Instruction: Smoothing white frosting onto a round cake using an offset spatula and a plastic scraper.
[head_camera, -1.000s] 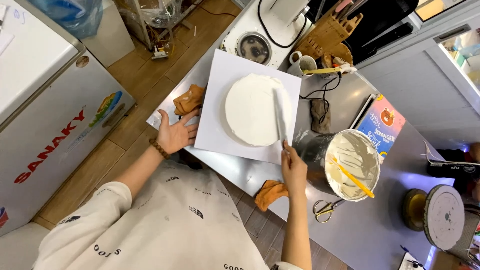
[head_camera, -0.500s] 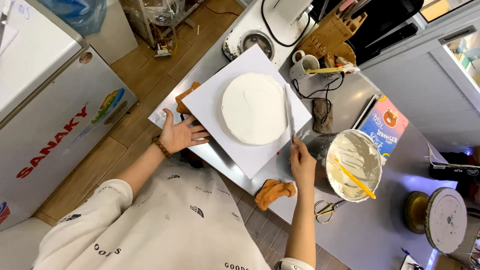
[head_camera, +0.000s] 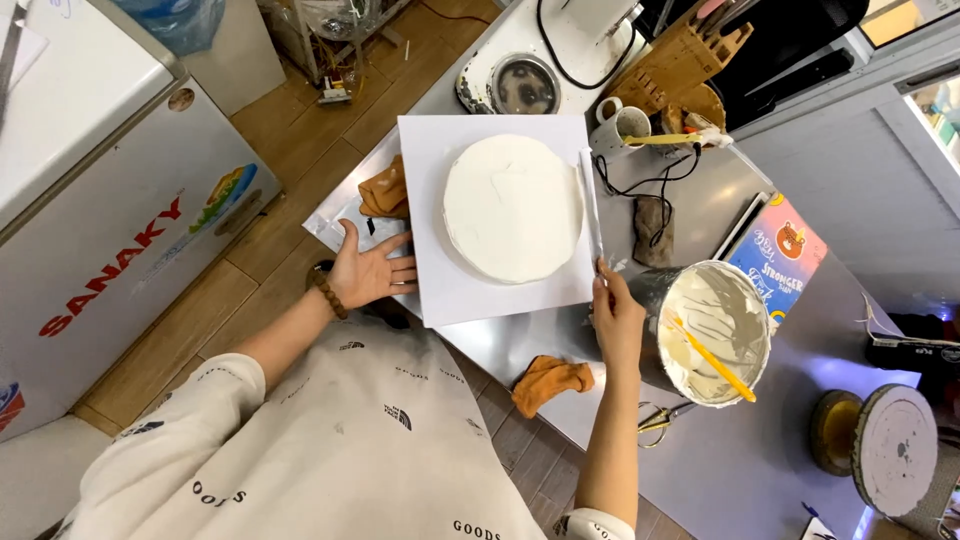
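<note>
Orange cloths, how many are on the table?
2. One orange cloth lies bunched by the left edge of the white square board, above the left hand. The other sits at the table's near edge, below the right hand. More could be hidden.

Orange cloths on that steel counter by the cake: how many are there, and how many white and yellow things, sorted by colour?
Orange cloths: 2, one by the board's left edge, one at the counter's near edge.
White: 3, frosted cake, square board, cream in the bucket.
Yellow: 2, spatula in the bucket, tool across the mug.
Total: 7
</note>
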